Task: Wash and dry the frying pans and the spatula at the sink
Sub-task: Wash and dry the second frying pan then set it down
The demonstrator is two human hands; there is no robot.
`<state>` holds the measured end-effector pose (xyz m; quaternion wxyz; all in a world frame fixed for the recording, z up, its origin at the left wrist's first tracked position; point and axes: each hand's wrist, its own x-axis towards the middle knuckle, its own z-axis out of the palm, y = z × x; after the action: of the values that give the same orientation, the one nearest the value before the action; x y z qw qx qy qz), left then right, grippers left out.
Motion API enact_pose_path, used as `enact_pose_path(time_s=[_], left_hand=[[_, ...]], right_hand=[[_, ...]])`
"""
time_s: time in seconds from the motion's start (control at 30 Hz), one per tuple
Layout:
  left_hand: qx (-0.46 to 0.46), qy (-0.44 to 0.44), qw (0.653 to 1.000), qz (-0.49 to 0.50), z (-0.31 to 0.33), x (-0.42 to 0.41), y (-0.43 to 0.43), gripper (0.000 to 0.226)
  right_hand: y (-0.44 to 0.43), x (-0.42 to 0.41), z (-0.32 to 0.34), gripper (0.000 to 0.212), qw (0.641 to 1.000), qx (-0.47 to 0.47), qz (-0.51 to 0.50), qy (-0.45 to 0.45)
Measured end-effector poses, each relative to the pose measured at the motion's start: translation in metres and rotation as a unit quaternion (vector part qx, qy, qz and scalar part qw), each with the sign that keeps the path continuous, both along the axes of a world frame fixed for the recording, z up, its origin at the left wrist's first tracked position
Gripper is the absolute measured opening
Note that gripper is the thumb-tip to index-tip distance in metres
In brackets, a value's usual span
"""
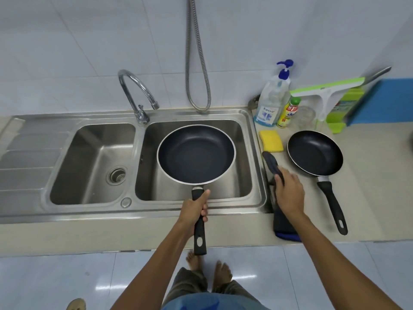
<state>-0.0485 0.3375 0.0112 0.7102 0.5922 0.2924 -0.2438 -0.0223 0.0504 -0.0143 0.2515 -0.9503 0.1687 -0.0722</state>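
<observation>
A large black frying pan hangs level over the right sink basin. My left hand grips its black handle. A smaller black frying pan lies on the counter to the right, handle pointing toward me. My right hand holds the black spatula just right of the sink rim, its blade pointing away from me. Under my right wrist a dark cloth with a blue edge lies on the counter.
A yellow sponge lies beside the sink. Behind it stand a pump soap bottle, a small yellow bottle and a green squeegee. The curved tap sits between the basins, with a metal hose on the wall. The left basin has a drain.
</observation>
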Motion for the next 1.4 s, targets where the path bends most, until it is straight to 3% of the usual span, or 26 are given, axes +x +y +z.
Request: enact_pose_path(time_s=[0.2, 0.3, 0.4, 0.5, 0.57, 0.7, 0.77, 0.9, 1.0, 1.2, 1.4], left_hand=[[0.026, -0.012, 0.997, -0.069, -0.002, -0.002, 0.026, 0.042], [0.028, -0.03, 0.994, -0.1, -0.001, 0.0, 0.043, 0.039], [0.019, -0.039, 0.992, -0.118, 0.0, 0.01, 0.056, 0.037], [0.006, -0.037, 0.991, -0.128, 0.001, 0.021, 0.07, 0.034], [0.003, -0.029, 0.991, -0.13, 0.0, 0.024, 0.076, 0.033], [0.021, -0.015, 0.989, -0.147, 0.0, 0.029, 0.087, 0.033], [0.028, -0.024, 0.987, -0.159, 0.003, 0.034, 0.092, 0.03], [0.017, -0.044, 0.989, -0.139, 0.01, 0.038, 0.092, 0.034], [0.015, -0.053, 0.991, -0.118, 0.011, 0.044, 0.093, 0.035], [0.032, -0.057, 0.991, -0.119, 0.0, 0.051, 0.091, 0.034], [0.065, -0.05, 0.989, -0.125, -0.013, 0.052, 0.073, 0.022]], right_hand=[[0.104, 0.103, 0.126, 0.032, 0.966, 0.145, 0.125, -0.172], [0.153, 0.14, 0.141, 0.037, 0.954, 0.14, 0.206, -0.168], [0.185, 0.153, 0.093, 0.056, 0.939, 0.042, 0.341, 0.032], [0.193, 0.138, 0.036, 0.064, 0.859, -0.119, 0.441, 0.233], [0.194, 0.127, 0.014, 0.061, 0.826, -0.179, 0.479, 0.239], [0.208, 0.13, 0.006, 0.055, 0.772, -0.288, 0.563, 0.068], [0.221, 0.148, 0.004, 0.058, 0.783, -0.301, 0.543, 0.042], [0.238, 0.205, 0.012, 0.06, 0.869, -0.253, 0.418, 0.075], [0.219, 0.237, 0.019, 0.059, 0.905, -0.247, 0.323, 0.127], [0.176, 0.178, -0.007, 0.063, 0.932, -0.21, 0.199, 0.217], [0.207, 0.087, 0.051, 0.048, 0.916, 0.075, 0.26, 0.295]])
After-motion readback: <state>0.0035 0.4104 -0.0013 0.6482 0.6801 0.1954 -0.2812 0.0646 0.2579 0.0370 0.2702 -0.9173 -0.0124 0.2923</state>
